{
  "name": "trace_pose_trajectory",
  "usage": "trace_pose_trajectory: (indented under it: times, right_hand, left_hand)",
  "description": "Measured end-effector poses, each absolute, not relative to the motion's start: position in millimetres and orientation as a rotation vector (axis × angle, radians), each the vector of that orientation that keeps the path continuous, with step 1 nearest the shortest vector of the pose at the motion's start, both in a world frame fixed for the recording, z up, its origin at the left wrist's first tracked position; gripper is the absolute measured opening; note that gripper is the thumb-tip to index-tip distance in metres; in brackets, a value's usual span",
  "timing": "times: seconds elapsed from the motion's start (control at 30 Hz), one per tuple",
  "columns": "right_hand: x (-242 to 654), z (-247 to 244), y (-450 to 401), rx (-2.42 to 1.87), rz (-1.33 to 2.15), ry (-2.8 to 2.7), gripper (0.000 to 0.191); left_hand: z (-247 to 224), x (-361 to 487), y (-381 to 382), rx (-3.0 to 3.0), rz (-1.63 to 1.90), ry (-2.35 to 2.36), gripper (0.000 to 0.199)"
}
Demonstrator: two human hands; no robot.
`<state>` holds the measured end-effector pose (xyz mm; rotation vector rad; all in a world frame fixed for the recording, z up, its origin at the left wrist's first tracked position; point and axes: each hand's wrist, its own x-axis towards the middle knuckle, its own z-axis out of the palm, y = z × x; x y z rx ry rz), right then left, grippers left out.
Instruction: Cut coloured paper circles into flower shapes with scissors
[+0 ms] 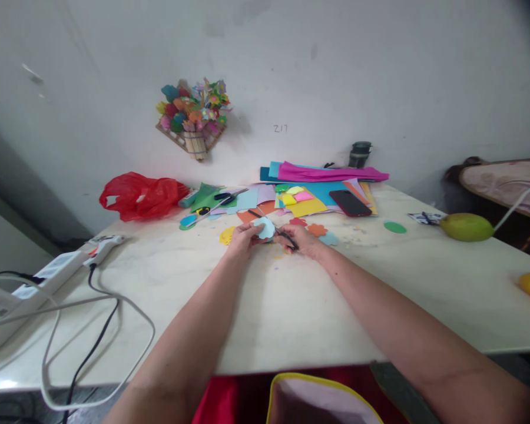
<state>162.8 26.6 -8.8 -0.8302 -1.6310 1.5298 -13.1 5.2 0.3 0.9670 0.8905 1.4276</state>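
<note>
White looped cable [153,331]: at eight o'clock from the hands; a sweeping left forearm could snag it.
Left hand [244,240]: fingers pinched on the paper's nine o'clock side; a loose hold could let it twist.
Right hand [304,240]: curled around the scissors; drifting blades could nick the left fingertips.
Small black-handled scissors [294,244]: at the paper's four o'clock; their blade opening and tips are unclear.
Pale-blue scalloped paper piece [265,228]: between the hands; overcutting could spoil its edge, and its underside is hidden.
</note>
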Motion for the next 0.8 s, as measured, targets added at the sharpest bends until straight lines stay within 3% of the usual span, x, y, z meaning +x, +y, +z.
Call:
trace_pose_trajectory:
  times: [0.8]
  right_hand:
    - [164.7, 6.9, 11.0, -0.914, 1.466, -1.732, 0.024]
  left_hand:
    - [1.5, -13.4, 7.9, 0.995, 1.505, 0.957, 0.035]
